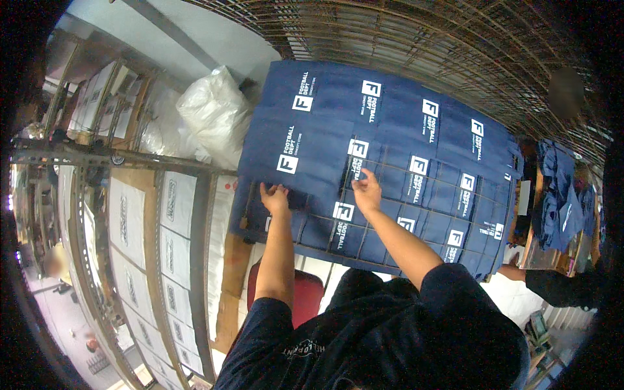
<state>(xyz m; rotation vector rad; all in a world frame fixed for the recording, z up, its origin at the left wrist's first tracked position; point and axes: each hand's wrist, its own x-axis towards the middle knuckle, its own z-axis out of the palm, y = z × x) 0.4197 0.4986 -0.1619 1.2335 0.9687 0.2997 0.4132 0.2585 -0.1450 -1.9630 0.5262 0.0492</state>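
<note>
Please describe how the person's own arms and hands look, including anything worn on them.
The left hand and right hand wear no gloves, and no watch or bracelet shows. Both forearms are bare below dark, short sleeves, on which I see no markings.

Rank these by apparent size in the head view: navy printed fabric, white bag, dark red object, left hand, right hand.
Navy printed fabric
White bag
Dark red object, partly hidden
Left hand and right hand: too alike to rank
</note>
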